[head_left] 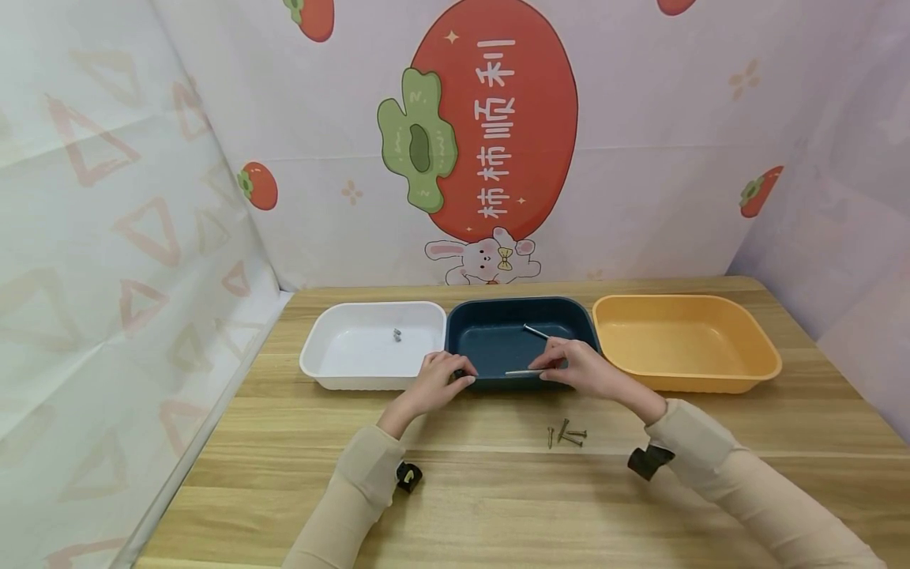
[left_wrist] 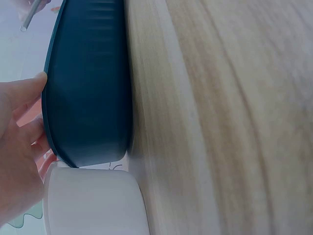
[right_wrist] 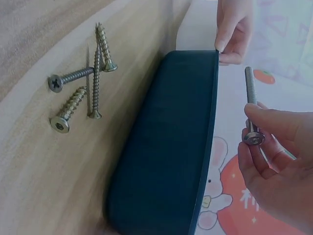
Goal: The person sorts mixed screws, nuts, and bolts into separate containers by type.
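Note:
Over the front edge of a dark blue tray (head_left: 489,344), my right hand (head_left: 581,368) pinches a long silver bolt (right_wrist: 251,90) between thumb and fingers. The bolt lies roughly level in the head view, its threaded end pointing left. At the tray's front left corner my left hand (head_left: 435,382) grips the rim, thumb outside and fingers over the inner side. A second bolt (head_left: 535,330) rests inside the blue tray, partly hidden behind the right hand. Several brass-coloured screws (head_left: 565,434) lie in a loose group on the table, in front of the tray.
A white tray (head_left: 348,348) with small grey metal pieces (head_left: 396,335) stands left of the blue one. On the right is a yellow tray (head_left: 682,340). All three sit in a row on the wooden table (head_left: 483,506), near a printed backdrop (head_left: 334,229).

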`<state>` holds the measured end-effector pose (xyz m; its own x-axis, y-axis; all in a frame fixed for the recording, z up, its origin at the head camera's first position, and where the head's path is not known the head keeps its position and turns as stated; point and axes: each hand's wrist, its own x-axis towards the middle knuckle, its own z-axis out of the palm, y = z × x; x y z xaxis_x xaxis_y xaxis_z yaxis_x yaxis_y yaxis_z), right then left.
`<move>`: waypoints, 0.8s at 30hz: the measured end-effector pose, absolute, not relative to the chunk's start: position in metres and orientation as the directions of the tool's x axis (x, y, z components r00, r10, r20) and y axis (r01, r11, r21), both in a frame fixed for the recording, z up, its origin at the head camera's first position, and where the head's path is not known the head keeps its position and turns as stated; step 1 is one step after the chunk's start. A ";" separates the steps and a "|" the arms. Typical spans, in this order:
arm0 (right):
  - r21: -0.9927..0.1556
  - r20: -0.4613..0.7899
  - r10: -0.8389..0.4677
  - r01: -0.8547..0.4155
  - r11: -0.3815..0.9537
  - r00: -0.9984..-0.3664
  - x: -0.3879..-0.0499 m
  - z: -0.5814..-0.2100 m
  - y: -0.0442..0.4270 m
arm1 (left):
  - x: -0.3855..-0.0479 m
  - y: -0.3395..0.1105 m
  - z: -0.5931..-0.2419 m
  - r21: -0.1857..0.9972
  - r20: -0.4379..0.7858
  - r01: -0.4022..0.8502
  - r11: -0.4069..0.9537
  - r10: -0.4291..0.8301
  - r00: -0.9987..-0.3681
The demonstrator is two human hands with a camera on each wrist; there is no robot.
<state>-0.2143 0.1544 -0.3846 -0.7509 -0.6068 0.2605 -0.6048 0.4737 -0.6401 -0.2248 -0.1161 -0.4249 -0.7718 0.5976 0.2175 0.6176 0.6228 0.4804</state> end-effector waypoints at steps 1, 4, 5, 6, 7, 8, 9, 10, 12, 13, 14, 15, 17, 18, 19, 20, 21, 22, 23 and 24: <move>-0.641 0.261 -0.602 -0.602 0.476 -0.755 -0.215 -0.385 0.155 | -0.225 -0.116 -0.425 0.481 0.219 0.619 0.621 0.598 -0.771; -0.645 0.256 -0.589 -0.589 0.487 -0.767 -0.219 -0.385 0.155 | -0.225 -0.116 -0.425 0.490 0.220 0.617 0.616 0.598 -0.771; -0.644 0.253 -0.585 -0.585 0.493 -0.771 -0.219 -0.384 0.155 | -0.225 -0.116 -0.425 0.491 0.220 0.617 0.615 0.598 -0.771; -0.642 0.251 -0.581 -0.582 0.498 -0.774 -0.220 -0.384 0.155 | -0.225 -0.116 -0.425 0.492 0.217 0.615 0.617 0.597 -0.772; -0.641 0.248 -0.579 -0.580 0.503 -0.776 -0.221 -0.384 0.156 | -0.225 -0.117 -0.425 0.494 0.215 0.612 0.617 0.596 -0.774; -0.640 0.245 -0.578 -0.578 0.507 -0.779 -0.222 -0.384 0.156 | -0.225 -0.117 -0.425 0.494 0.211 0.610 0.619 0.595 -0.775; -0.637 0.243 -0.577 -0.577 0.511 -0.780 -0.223 -0.384 0.156 | -0.225 -0.117 -0.425 0.493 0.210 0.610 0.620 0.595 -0.775; -0.637 0.241 -0.576 -0.575 0.514 -0.781 -0.224 -0.384 0.156 | -0.225 -0.116 -0.425 0.490 0.210 0.610 0.623 0.595 -0.776; -0.642 0.236 -0.575 -0.570 0.513 -0.784 -0.226 -0.384 0.157 | -0.225 -0.116 -0.426 0.489 0.207 0.608 0.626 0.594 -0.778; -0.646 0.232 -0.573 -0.565 0.513 -0.786 -0.227 -0.384 0.157 | -0.225 -0.116 -0.426 0.488 0.208 0.609 0.625 0.594 -0.777; -0.648 0.233 -0.574 -0.565 0.510 -0.785 -0.228 -0.384 0.157 | -0.225 -0.116 -0.426 0.487 0.211 0.612 0.623 0.596 -0.774; -0.652 0.234 -0.575 -0.565 0.506 -0.784 -0.229 -0.383 0.157 | -0.225 -0.116 -0.426 0.485 0.214 0.615 0.622 0.597 -0.773; -0.657 0.235 -0.577 -0.565 0.498 -0.782 -0.232 -0.384 0.157 | -0.225 -0.116 -0.426 0.487 0.217 0.618 0.617 0.600 -0.770; -0.656 0.238 -0.578 -0.568 0.497 -0.781 -0.233 -0.384 0.157 | -0.225 -0.117 -0.426 0.487 0.221 0.621 0.614 0.602 -0.768; -0.655 0.239 -0.580 -0.570 0.496 -0.779 -0.234 -0.384 0.157 | -0.225 -0.117 -0.426 0.487 0.220 0.620 0.615 0.601 -0.768; -0.653 0.240 -0.582 -0.573 0.495 -0.777 -0.236 -0.384 0.157 | -0.225 -0.116 -0.426 0.488 0.222 0.622 0.612 0.602 -0.767; -0.653 0.236 -0.584 -0.572 0.497 -0.777 -0.237 -0.384 0.158 | -0.225 -0.116 -0.426 0.490 0.220 0.620 0.613 0.601 -0.768; -0.651 0.232 -0.584 -0.571 0.500 -0.778 -0.238 -0.384 0.158 | -0.225 -0.116 -0.426 0.492 0.219 0.619 0.612 0.601 -0.768; -0.650 0.229 -0.585 -0.569 0.503 -0.778 -0.239 -0.384 0.158 | -0.225 -0.116 -0.426 0.492 0.219 0.618 0.613 0.600 -0.769; -0.649 0.226 -0.585 -0.569 0.506 -0.779 -0.240 -0.384 0.158 | -0.225 -0.116 -0.425 0.492 0.217 0.617 0.614 0.600 -0.770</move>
